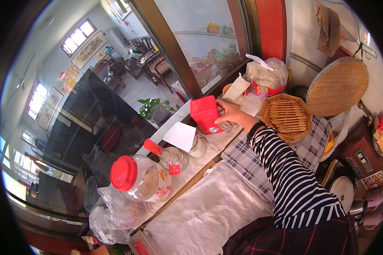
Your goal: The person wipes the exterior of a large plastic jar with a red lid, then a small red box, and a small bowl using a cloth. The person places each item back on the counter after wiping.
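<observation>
My right hand (234,114) grips the right side of a red lidded canister (204,114) on the ledge by the window, thumb in front and fingers at its back edge. Just left of it a white card (180,136) covers a glass jar (198,147). Beside that jar stands a clear glass bottle (171,157) with a red cap and a red tag. Further left is a big clear plastic jar (143,178) with a red screw lid. Close to my wrist lies an octagonal bamboo rack (286,117). My left hand is out of view.
A plaid cloth (247,162) and a pale quilted cover (207,207) lie before me. Plastic bags (115,216) are bunched at the left. Behind my hand sits a tied bag (266,73) in a red box. A round wooden board (338,86) leans against the wall.
</observation>
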### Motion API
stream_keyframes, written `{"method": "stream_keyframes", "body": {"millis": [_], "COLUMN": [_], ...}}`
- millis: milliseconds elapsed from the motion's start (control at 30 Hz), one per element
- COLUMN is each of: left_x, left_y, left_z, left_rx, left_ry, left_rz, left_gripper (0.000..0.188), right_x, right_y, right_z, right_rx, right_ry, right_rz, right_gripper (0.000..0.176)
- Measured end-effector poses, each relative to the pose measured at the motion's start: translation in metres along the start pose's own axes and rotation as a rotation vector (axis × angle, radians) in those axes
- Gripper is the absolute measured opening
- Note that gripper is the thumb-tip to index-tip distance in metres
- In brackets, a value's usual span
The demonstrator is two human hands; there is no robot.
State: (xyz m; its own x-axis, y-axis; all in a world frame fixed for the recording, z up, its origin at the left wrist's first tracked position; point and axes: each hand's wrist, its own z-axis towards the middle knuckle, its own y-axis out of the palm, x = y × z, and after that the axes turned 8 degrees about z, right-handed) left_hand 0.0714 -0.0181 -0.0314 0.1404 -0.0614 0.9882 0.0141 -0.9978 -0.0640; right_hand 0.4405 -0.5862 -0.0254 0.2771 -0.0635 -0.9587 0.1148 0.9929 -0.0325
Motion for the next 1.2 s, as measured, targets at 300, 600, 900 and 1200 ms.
{"method": "stream_keyframes", "body": {"millis": [300, 600, 900, 1200], "left_x": [0.0, 0.008, 0.002, -0.012], "left_y": [0.01, 0.018, 0.013, 0.001], "left_z": [0.011, 0.021, 0.018, 0.019], "left_rx": [-0.038, -0.05, -0.03, -0.035], "left_ry": [-0.009, -0.075, -0.033, -0.087], "left_rz": [-0.011, 0.119, 0.053, 0.022], "left_gripper": [0.045, 0.046, 0.042, 0.046], "right_x": [-0.009, 0.015, -0.006, -0.003], "right_y": [-0.016, 0.001, -0.023, -0.045], "right_z": [0.011, -0.011, -0.054, -0.028], "right_rx": [-0.15, 0.284, 0.845, 0.624], "right_ry": [0.072, -0.134, 0.146, 0.283], "right_rz": [0.099, -0.33, -0.533, -0.816], "right_gripper": [0.094, 0.078, 0.05, 0.053]}}
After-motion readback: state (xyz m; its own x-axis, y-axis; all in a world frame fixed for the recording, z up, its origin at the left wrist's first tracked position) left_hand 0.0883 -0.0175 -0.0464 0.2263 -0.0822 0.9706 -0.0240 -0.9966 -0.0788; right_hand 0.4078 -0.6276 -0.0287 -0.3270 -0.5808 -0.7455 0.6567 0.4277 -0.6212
